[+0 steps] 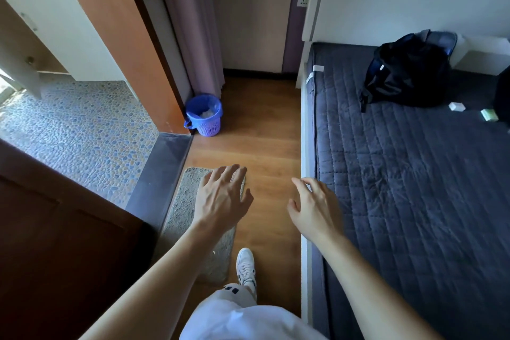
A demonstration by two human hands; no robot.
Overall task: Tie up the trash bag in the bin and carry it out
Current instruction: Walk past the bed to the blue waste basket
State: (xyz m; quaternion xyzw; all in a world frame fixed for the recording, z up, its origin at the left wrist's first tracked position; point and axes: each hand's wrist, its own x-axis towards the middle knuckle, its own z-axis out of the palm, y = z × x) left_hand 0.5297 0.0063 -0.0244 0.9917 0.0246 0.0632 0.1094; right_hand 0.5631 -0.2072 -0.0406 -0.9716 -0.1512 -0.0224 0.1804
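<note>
A small blue plastic bin (pixel 205 124) stands on the wooden floor in the far corner, against the door frame and below a curtain. A blue trash bag (pixel 196 104) lines it, its edge folded over the rim, with pale crumpled waste (pixel 207 113) inside. My left hand (pixel 222 197) is held out in front of me, fingers spread, holding nothing. My right hand (pixel 316 208) is out beside it, also empty with fingers apart. Both hands are well short of the bin, above the floor.
A bed with a dark quilted cover (pixel 414 174) fills the right side, with a black backpack (pixel 408 72) and small boxes on it. A grey mat (pixel 187 218) lies by the threshold to a pebble-tiled room (pixel 82 130). A dark wooden door (pixel 55 243) stands at the left.
</note>
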